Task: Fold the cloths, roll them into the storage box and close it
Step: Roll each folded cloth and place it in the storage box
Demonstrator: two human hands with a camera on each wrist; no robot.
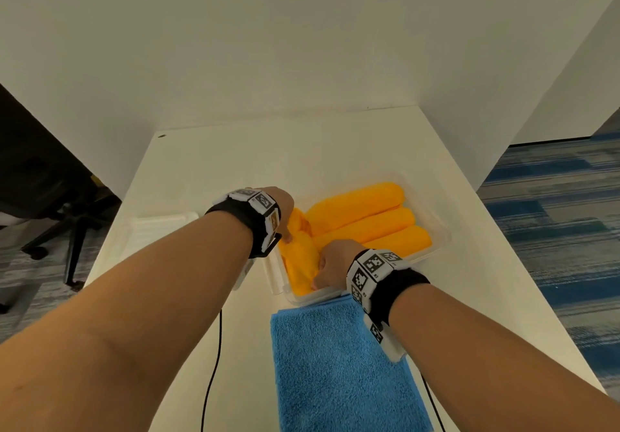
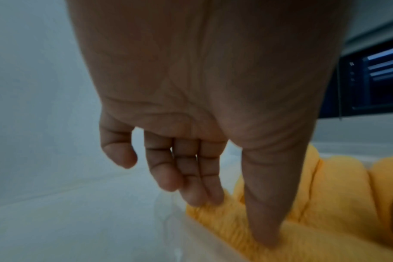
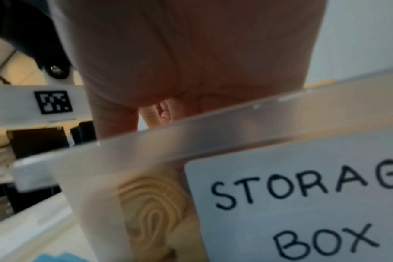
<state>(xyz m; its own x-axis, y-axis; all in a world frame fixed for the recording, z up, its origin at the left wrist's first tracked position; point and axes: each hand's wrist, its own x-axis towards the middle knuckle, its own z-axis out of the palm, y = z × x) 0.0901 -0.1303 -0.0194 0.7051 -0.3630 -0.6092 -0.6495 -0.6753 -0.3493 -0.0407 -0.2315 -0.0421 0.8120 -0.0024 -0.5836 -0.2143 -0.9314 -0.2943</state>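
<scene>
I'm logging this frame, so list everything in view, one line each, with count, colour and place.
rolled cloths: four, orange; three side by side in the box, one at its left end under both hands.
storage box: one, clear plastic, right of table centre; label reads STORAG BOX in the right wrist view.
lid: one, whitish, left of the box.
blue cloth: one, flat on the table's near edge.
table: one, white.
office chair: one, black, far left.
left hand: fingers press the orange roll.
right hand: on the roll's near end.
</scene>
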